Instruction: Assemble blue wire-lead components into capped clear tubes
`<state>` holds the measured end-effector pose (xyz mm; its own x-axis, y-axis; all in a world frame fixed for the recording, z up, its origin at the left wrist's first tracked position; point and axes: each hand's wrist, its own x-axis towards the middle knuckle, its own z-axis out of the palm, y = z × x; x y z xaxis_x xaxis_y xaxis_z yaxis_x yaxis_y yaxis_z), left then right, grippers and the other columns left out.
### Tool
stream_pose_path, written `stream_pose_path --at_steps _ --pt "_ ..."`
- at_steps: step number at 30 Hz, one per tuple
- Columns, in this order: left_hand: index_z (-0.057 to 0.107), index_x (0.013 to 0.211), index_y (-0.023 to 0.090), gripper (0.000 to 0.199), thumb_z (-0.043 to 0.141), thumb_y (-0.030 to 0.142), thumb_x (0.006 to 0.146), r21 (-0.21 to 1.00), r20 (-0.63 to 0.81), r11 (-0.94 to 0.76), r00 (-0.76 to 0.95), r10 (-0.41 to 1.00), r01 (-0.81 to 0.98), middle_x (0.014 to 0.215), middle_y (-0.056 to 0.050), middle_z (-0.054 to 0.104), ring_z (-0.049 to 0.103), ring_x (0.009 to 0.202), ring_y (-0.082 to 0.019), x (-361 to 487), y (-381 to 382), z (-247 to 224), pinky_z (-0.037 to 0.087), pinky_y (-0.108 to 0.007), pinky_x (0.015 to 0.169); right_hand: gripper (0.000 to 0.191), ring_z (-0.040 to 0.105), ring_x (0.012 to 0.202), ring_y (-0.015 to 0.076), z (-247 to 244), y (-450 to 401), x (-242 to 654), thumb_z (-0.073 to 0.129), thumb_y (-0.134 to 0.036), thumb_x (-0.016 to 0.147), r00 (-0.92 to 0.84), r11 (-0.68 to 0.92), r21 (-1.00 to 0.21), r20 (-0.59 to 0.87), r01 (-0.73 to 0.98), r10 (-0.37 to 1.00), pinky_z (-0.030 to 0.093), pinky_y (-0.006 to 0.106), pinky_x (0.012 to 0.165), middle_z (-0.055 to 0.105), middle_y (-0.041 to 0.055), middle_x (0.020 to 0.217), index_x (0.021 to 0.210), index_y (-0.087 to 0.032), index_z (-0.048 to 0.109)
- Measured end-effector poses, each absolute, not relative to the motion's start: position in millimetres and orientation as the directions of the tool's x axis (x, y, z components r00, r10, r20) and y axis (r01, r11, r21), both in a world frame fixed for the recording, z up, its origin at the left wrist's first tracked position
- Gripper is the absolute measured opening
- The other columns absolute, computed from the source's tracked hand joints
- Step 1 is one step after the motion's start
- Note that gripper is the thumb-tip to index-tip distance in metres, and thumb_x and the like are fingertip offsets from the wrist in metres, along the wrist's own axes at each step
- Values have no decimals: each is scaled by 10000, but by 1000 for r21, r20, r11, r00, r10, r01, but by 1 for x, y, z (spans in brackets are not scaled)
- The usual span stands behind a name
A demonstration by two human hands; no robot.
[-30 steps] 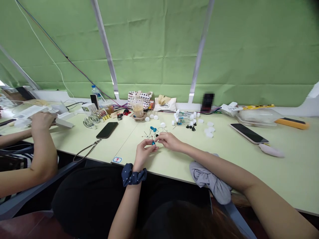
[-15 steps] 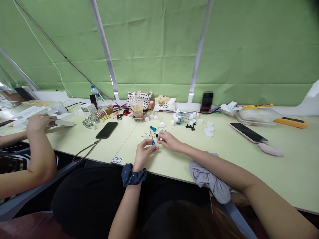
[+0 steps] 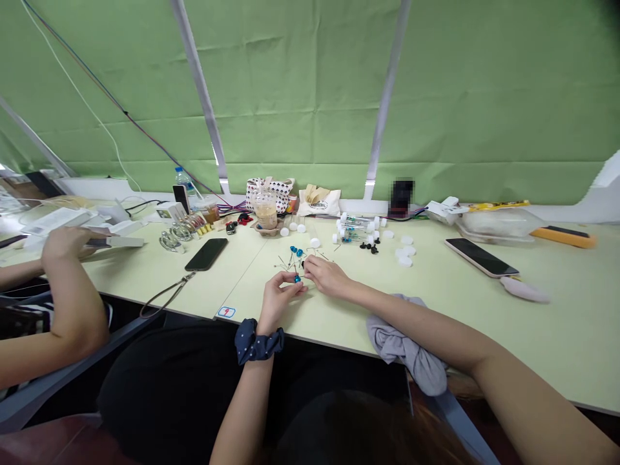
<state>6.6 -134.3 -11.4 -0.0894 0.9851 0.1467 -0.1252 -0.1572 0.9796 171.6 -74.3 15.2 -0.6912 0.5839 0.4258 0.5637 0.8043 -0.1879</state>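
Note:
My left hand [image 3: 279, 297] pinches a small blue bead-like piece [image 3: 297, 279] between thumb and fingers, close to the table's front edge. Just right of it, my right hand [image 3: 325, 274] is closed, its fingertips by the blue piece on something too small to make out. Behind both hands lie thin metal pins [image 3: 289, 259] and more blue pieces [image 3: 296, 251]. Several small black pieces [image 3: 371, 247] rest farther right, in front of a pile of clear tubes with white caps [image 3: 356, 227]. Loose white caps [image 3: 405, 250] lie to the right of them.
At the left, a person's arm [image 3: 72, 290] reaches over white boxes. A black phone [image 3: 206, 254] with a strap lies left of my hands, another phone [image 3: 482, 257] at the right. A drink cup [image 3: 266, 213] and bags stand behind. Grey cloth [image 3: 407, 342] hangs at the front edge.
My right hand has shifted slightly left, closer to the blue piece. My left hand stays almost in place. The person's hand at the left has moved a little left.

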Motion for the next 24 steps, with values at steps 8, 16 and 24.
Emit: stream_pose_path --at_steps 8,16,24 --pt "593 886 117 419 800 339 596 983 128 -139 -102 986 -116 845 -47 670 696 714 -197 8 -137 -7 572 -366 773 142 524 752 139 14 -75 170 410 -225 939 -683 750 -165 326 640 654 282 242 569 571 54 933 892 -170 531" --pt "592 891 119 413 795 340 607 988 119 -127 -80 990 -94 800 -55 696 700 733 -207 7 -138 -7 567 -364 786 86 536 787 141 9 -72 169 491 -99 826 -679 743 -228 303 630 669 271 233 569 588 38 943 836 -179 522" --pt "606 855 117 392 799 336 593 988 113 -124 -120 986 -90 836 -58 683 698 713 -204 9 -139 -4 573 -358 764 177 509 666 136 11 -73 169 431 -207 922 -651 741 -455 372 493 662 338 241 635 581 29 721 773 -167 519"
